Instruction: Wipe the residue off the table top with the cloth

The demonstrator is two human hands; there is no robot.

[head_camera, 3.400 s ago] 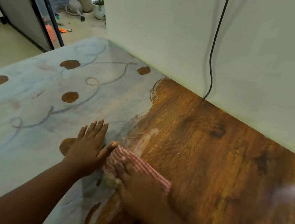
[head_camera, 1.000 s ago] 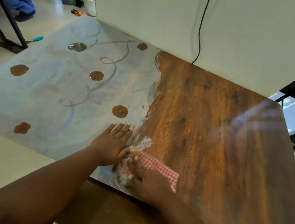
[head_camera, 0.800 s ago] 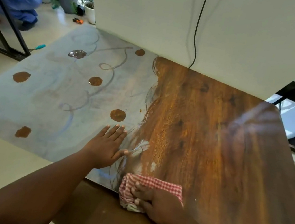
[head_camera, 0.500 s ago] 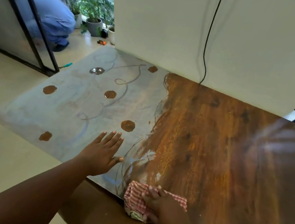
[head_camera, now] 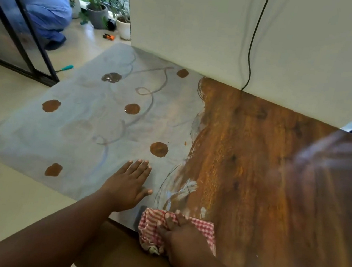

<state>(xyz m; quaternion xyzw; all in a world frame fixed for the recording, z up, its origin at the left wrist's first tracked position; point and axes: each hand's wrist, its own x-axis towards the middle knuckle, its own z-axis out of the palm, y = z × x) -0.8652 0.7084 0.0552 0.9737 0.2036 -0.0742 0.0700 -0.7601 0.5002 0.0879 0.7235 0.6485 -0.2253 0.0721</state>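
The cloth was gripped in the curled right hand at the desk's six-o'clock edge, mid-wipe. The left hand was laid flat, empty. Residue toward ten o'clock was judged next.

soft daylight; glare on table top right; wide-angle edge warp; slight blur

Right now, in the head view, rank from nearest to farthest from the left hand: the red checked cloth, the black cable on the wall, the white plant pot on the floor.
From the left hand:
1. Red checked cloth, just right, at the table's near edge.
2. Black cable, far right, on the wall.
3. White plant pot, far back, on the floor.
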